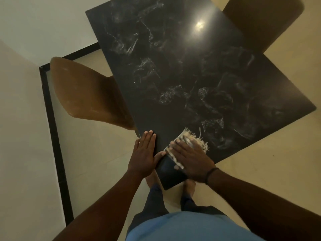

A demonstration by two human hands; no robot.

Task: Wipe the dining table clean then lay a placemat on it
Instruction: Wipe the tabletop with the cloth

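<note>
Right hand [189, 159] spread flat, pressing a fringed cloth [192, 141] under palm and fingers at the near corner of the dark marble table [182, 66], left hand [145, 153] spread flat on the table's left edge just beside, brown chair [83, 91] further left

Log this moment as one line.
phase: wiping | right hand: flat on cloth | left hand: flat on table edge | placemat: unseen

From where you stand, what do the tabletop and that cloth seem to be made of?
The tabletop looks like polished black marble or a marble-look laminate: white veining and a sharp lamp glare. The cloth under the right hand looks woven, probably cotton, with a pale frayed fringe.
</note>
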